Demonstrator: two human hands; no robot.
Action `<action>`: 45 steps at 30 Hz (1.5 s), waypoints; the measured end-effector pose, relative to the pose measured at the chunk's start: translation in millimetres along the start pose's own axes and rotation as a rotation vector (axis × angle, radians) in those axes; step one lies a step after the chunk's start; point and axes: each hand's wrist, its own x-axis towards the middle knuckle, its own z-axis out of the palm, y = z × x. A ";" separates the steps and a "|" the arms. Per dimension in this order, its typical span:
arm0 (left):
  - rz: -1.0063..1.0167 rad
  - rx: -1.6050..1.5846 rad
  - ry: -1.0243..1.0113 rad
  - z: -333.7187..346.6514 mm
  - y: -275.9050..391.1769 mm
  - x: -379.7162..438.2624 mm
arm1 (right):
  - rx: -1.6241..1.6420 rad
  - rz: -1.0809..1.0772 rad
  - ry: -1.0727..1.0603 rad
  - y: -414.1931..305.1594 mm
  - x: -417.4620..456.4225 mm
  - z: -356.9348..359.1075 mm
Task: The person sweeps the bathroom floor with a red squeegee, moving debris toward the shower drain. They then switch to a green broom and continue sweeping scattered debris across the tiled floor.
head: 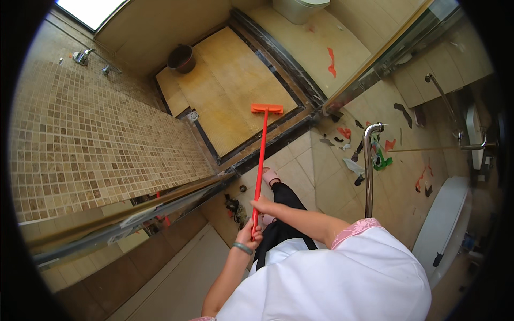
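Note:
A long-handled floor brush [262,150] with a red pole and an orange head lies across the picture's middle. My left hand [249,234], below a green bangle, is closed round the pole near its lower end. Just above it, my right hand [263,205] grips the same pole. The bristled orange head [267,108] is over the yellowish shower floor [225,96], near the dark stone curb [277,140]. Whether the bristles touch the floor, I cannot tell.
A dark bucket [181,59] stands in the shower's far corner, above a floor drain [193,116]. A chrome door handle [368,168] rises at the right, beside glass. Scraps [353,165] litter the floor. A toilet [299,9] is at the top; a mosaic wall [100,132] stands left.

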 end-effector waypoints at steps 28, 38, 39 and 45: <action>0.177 -0.311 -0.154 -99.8 -80.7 -77.4 | -0.102 0.182 -0.228 57.0 -62.9 100.6; 0.271 -0.351 -0.147 -10.8 -10.4 -30.0 | -0.003 0.095 -0.086 -15.5 18.1 55.2; 0.269 -0.348 -0.148 -6.3 -5.7 -32.0 | 0.005 0.130 -0.095 -28.8 15.2 52.1; 0.314 -0.059 -0.226 -7.6 -26.7 -76.0 | 0.166 0.389 -0.172 -40.7 28.7 33.9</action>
